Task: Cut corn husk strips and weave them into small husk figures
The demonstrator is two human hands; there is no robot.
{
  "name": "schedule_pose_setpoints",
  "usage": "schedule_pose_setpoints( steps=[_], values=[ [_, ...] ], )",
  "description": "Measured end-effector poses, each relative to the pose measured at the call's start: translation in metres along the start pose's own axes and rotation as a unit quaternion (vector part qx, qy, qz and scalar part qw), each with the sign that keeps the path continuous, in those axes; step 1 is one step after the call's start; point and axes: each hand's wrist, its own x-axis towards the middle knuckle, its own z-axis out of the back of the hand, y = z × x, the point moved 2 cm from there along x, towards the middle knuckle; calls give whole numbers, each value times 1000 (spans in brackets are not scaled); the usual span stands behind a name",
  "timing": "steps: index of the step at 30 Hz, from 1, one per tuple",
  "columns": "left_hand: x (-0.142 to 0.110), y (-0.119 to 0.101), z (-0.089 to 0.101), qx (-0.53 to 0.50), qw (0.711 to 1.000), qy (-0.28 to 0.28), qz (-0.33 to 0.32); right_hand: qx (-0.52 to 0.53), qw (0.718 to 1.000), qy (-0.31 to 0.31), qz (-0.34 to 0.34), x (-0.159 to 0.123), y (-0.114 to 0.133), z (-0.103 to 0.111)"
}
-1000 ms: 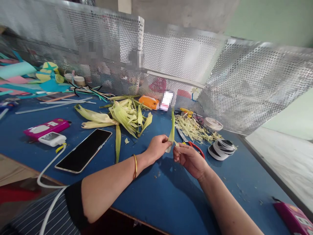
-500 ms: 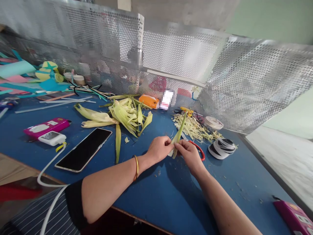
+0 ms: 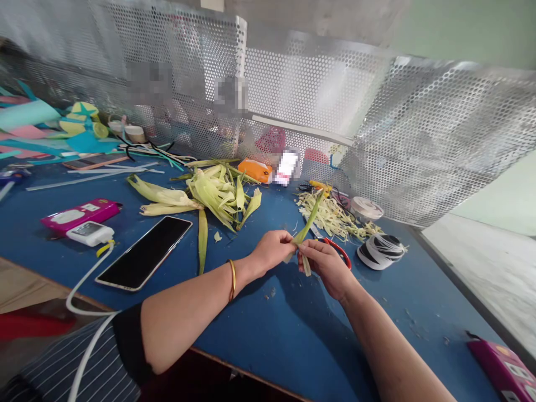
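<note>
Head view, looking down at my two bare hands above a blue counter [image 3: 259,340], with the red-handled scissors [image 3: 342,252] as the landmark. My left hand [image 3: 272,249], a gold bangle [image 3: 233,280] at its wrist, is closed in a pinch on the lower part of a pale green husk leaf [image 3: 312,219]. My right hand [image 3: 329,265] is closed too, thumb and fingertips pinching the same leaf just beside the left fingers. The leaf is just left of the scissors, its tip slanting up and away; a narrow pale end [image 3: 307,267] hangs below my fingers. Whether it is split off or merely folded, I cannot tell. With a leaf this thin, I judge it best to keep both pinches close together, hold the left one steady, and ease the right one along the grain with light, even tension, so that it neither creases nor tears crooked. Beyond the scissors is a heap of shredded strips [image 3: 320,215]; to their right, a black-and-white coil [image 3: 380,251]. Well left of them are a pile of whole husks [image 3: 215,192] and, nearer me, a dark-screened phone [image 3: 146,251].
</note>
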Motion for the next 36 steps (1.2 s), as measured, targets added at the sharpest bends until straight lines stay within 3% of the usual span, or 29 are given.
schedule_pose_setpoints(
  steps=[3, 5, 12, 16, 20, 23, 28, 31, 36],
  values=[
    [-2, -4, -4, -116, 992, 44, 2, 6, 1000, 13, -8, -1, 1, 1],
    [-2, -8, -3, -143, 989, 42, -13, 10, 999, 28, -16, -1, 1, 2],
    [-1, -9, 0, -87, 994, -1, -65, -17, 999, 40, -23, -1, -1, -1],
    [-1, -4, 2, -3, 995, -63, -73, -46, 997, -38, 49, 1, 1, -1],
    [-5, -6, 1, 128, 979, -74, -143, -79, 983, -132, 96, 4, -1, 4],
    [-7, -9, 1, 169, 967, -77, -171, -88, 978, -154, 108, 6, -4, 8],
    [-5, -6, -2, 41, 996, 0, -75, -100, 978, -117, 143, 8, -2, 10],
    [-6, -4, -5, -9, 998, 47, -32, -92, 980, -98, 147, 7, -1, 8],
    [-7, -6, -2, 2, 999, -22, -43, -61, 993, -55, 82, 5, -4, 1]
  ],
)
